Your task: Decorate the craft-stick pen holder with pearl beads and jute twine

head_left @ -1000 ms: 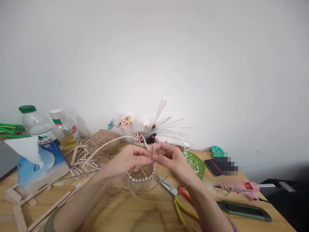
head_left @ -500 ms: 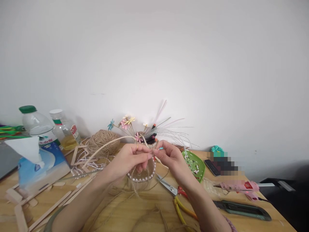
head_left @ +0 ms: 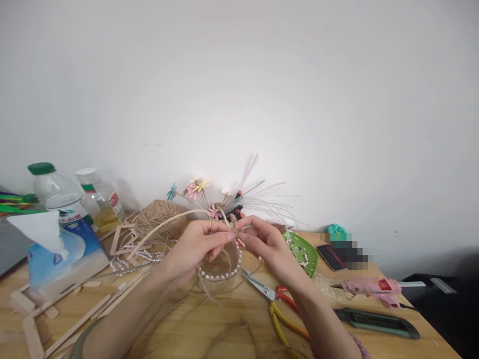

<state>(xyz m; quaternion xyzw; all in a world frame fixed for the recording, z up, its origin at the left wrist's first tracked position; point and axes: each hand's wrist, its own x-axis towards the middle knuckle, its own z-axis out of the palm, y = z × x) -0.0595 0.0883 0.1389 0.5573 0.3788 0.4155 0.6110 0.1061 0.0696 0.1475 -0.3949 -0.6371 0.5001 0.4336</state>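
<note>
Above a clear cup rimmed with pearl beads [head_left: 219, 275], both hands meet at a small bunch of brown twine [head_left: 234, 225]. My left hand [head_left: 200, 247] pinches the twine between thumb and forefinger, its other fingers curled beneath. From the right, my right hand [head_left: 267, 244] is closed at the fingertips on the same twine. Loose twine strands trail down around the cup onto the table. A pale curved strip [head_left: 164, 224] arches from behind the left wrist toward the fingers; whether it is held too, I cannot tell.
Scissors [head_left: 264, 289] and a green dish of beads [head_left: 305, 254] lie near the right forearm. Further right are a phone [head_left: 331, 258], a pink glue gun [head_left: 370, 286] and a utility knife [head_left: 377, 321]. Leftward are a twine ball [head_left: 159, 219], a tissue pack [head_left: 69, 259] and wooden sticks [head_left: 80, 324].
The fingertips have shifted slightly, and the twine bunch now shows standing up between them. My left hand's lower fingers have drawn up from the cup's opening. The phone's screen has lit up.
</note>
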